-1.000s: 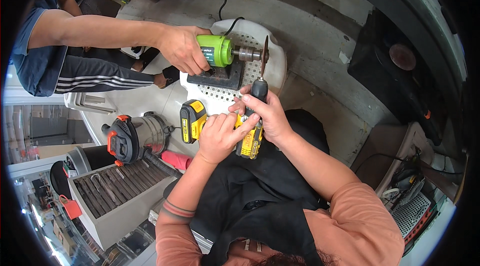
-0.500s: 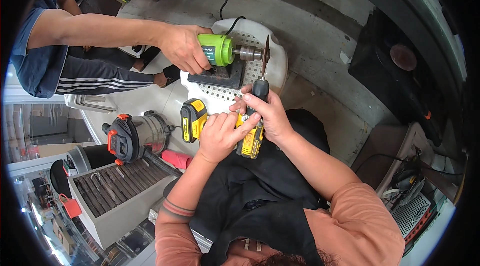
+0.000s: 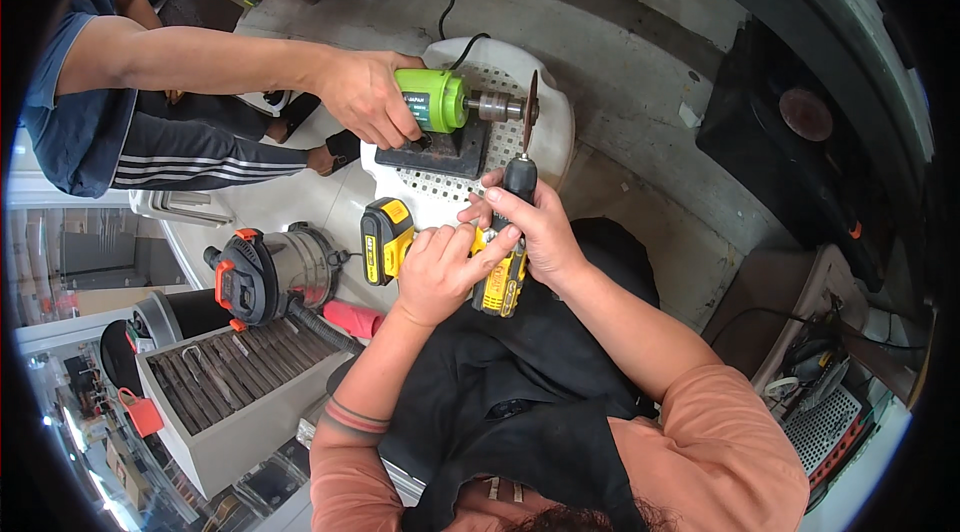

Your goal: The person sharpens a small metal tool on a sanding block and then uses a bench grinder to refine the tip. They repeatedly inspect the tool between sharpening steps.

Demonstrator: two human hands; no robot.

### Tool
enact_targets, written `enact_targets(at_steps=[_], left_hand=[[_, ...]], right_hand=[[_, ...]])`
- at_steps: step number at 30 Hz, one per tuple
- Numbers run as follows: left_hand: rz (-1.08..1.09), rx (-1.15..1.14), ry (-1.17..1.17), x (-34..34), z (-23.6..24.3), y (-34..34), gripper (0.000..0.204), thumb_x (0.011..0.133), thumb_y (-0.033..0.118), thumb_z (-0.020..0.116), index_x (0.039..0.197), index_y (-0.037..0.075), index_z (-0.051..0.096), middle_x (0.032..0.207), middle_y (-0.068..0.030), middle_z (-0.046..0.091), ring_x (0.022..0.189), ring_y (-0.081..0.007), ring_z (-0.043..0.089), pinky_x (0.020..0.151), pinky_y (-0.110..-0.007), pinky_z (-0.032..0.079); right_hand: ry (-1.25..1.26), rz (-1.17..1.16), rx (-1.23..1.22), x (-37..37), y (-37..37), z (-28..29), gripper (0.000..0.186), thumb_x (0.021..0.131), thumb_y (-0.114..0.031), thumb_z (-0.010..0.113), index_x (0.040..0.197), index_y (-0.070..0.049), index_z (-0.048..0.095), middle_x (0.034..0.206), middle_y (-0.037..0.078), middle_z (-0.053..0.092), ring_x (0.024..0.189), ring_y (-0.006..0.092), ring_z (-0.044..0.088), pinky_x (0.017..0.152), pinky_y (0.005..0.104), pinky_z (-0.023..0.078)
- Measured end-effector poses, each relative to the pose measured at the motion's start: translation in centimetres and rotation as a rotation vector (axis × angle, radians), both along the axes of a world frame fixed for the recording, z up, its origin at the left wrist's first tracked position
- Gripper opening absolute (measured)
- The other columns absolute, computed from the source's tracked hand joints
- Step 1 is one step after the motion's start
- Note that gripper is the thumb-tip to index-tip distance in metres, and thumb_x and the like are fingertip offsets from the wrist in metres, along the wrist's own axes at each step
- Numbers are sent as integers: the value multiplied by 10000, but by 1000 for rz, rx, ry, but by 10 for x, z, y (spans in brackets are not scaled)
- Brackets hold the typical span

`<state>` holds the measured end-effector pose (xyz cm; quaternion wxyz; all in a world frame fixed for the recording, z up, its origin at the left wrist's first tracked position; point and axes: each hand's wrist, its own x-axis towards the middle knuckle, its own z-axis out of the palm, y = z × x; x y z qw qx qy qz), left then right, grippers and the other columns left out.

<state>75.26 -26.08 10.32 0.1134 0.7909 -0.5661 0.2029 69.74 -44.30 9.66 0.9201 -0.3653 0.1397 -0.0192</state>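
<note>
A yellow and black cordless drill [image 3: 500, 284] lies on its side over my lap, its battery end toward the left. My left hand [image 3: 440, 272] is wrapped round its handle. Around the front of the body, behind the black chuck [image 3: 520, 177], my right hand [image 3: 540, 232] is closed. From the chuck a thin shaft and a dark, narrow piece [image 3: 531, 112] point away from me, beside the tip of a green bench motor [image 3: 432, 99]. Whether the two touch I cannot tell. A co-worker's hand [image 3: 370, 97] holds the motor down on a white plastic stool [image 3: 555, 132].
At the left stand a shop vacuum [image 3: 300, 267] and a pale bin [image 3: 230, 432] of dark slabs. The co-worker's leg [image 3: 210, 152] is left of the stool. A black cable [image 3: 450, 2] runs behind the motor. Dark equipment [image 3: 790, 152] stands at the right.
</note>
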Motion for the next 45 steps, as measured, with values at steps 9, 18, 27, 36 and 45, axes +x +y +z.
enact_targets(at_steps=[9,18,27,36,45], left_hand=[[7,-22,-3,-1,-3,0,622,956,275,716,1561,370,606,897,-9,602,725,-189,559,645,-348,425],[-31,-17,75,-14,-8,16,526,908,185,729,1366,441,689,986,8,628,805,-178,607,706,-333,459],[-61,-221,-1,-23,-22,48,357,961,424,739,1260,278,612,1139,-38,630,959,-239,634,892,-445,549],[-81,-193,2,-18,-18,52,383,957,443,740,1216,185,627,1069,-62,644,884,-257,626,827,-425,547],[-25,213,273,-4,22,10,697,835,92,753,1464,351,601,1074,-99,652,783,-276,706,655,-419,550]], right_hand=[[-5,-5,10,0,1,0,365,1021,-279,725,1253,-21,612,852,69,672,1049,264,747,1010,424,572],[-189,75,-242,-21,5,8,199,996,-181,727,1076,-33,621,858,67,698,1054,242,745,1247,496,407],[-503,119,-608,-34,26,45,160,882,-24,781,910,-70,630,963,87,734,1079,249,753,1194,539,467],[-573,58,-680,-35,30,48,215,849,-81,831,910,-58,627,1030,127,767,1007,279,758,1138,493,521],[-66,27,-62,-8,6,6,218,1020,-233,724,1013,-40,624,806,68,676,1044,242,746,968,399,568]])
